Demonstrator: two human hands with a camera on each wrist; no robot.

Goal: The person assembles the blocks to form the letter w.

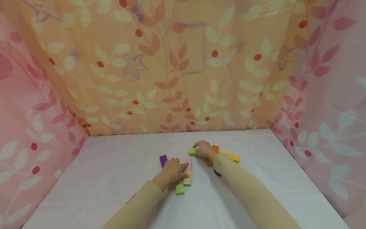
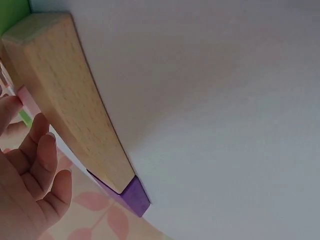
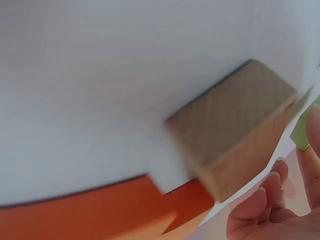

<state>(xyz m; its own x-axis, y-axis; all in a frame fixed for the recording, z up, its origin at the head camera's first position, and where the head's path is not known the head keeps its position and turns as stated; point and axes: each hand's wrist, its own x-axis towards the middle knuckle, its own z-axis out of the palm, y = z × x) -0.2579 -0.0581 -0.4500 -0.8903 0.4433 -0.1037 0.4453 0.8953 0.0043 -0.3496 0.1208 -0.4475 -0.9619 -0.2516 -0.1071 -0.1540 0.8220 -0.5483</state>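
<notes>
My right hand (image 1: 205,150) pinches a small light green block (image 1: 192,151) between thumb and forefinger, at the far end of a row of blocks. In that row lie a pink block (image 1: 187,163) and, nearer me, a striped plain wood block (image 1: 187,180). My left hand (image 1: 172,171) touches the row from the left, forefinger at the pink block and thumb on the striped one. Under this hand, in the left wrist view, a long plain wood block (image 2: 80,100) meets a purple block (image 2: 134,197) end to end. Another light green block (image 1: 179,189) sits by the left wrist.
Beside my right forearm lie an orange block (image 1: 215,148) and a yellow-orange block (image 1: 232,156), partly covered by the sleeve. A plain wood block (image 3: 235,120) is close below the right wrist. Floral curtains (image 1: 171,105) enclose the white table (image 1: 94,178) at the back and sides.
</notes>
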